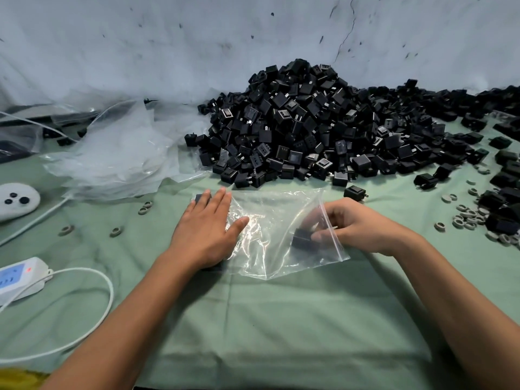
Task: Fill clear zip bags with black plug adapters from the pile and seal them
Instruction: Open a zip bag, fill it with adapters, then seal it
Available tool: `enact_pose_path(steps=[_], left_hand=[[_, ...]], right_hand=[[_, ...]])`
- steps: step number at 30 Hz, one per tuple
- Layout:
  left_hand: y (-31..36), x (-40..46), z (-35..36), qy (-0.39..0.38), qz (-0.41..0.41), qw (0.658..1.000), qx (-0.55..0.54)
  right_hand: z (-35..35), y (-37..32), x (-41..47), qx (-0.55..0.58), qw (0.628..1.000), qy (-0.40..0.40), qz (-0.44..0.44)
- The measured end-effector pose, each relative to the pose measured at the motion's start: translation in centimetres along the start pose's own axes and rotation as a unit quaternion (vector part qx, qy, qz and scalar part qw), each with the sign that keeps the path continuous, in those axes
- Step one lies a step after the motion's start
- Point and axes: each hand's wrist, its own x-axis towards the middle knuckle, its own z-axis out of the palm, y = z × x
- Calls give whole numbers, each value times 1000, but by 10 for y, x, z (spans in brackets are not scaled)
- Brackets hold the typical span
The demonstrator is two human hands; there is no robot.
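Head view, clear creased bag (270, 229) lying mid-desk on green cloth (281, 319), left hand (206, 232) flat on its left edge, fingers straight and together, right hand (357, 226) at the zip mouth pinching a black adapter (302, 238) inside, pile (304, 130) glossy black at the far edge.

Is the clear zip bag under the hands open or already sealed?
Open. The right hand pushes a black adapter through the zip bag's mouth, while the left hand lies flat on it.
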Motion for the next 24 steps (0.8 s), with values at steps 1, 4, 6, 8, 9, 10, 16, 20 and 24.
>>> enact_pose_path(steps=[1, 4, 6, 8, 9, 10, 16, 20, 24], left_hand=[[3, 0, -4, -12, -5, 1000, 1], [28, -3, -20, 47, -34, 998, -18], [63, -7, -30, 140, -39, 986, -78], [104, -8, -37, 151, -18, 976, -156], [123, -8, -40, 140, -5, 974, -177], [140, -8, -42, 132, 6, 973, -187], [167, -1, -51, 108, -26, 965, -239], [159, 2, -56, 88, -48, 949, -298], [152, 0, -57, 82, -56, 947, -306]], right_hand=[[0, -1, 1, -7, 1000, 3, 8], [1, -3, 4, -32, 998, 33, 35], [2, -5, 10, -93, 994, 34, 49], [5, -10, 16, -125, 990, 28, 55], [6, -12, 19, -111, 992, 25, 47], [8, -14, 21, -89, 995, 32, 34], [9, -12, 27, -54, 997, 36, 37], [11, -9, 36, -65, 995, 39, 68], [13, -12, 44, -84, 992, 32, 84]])
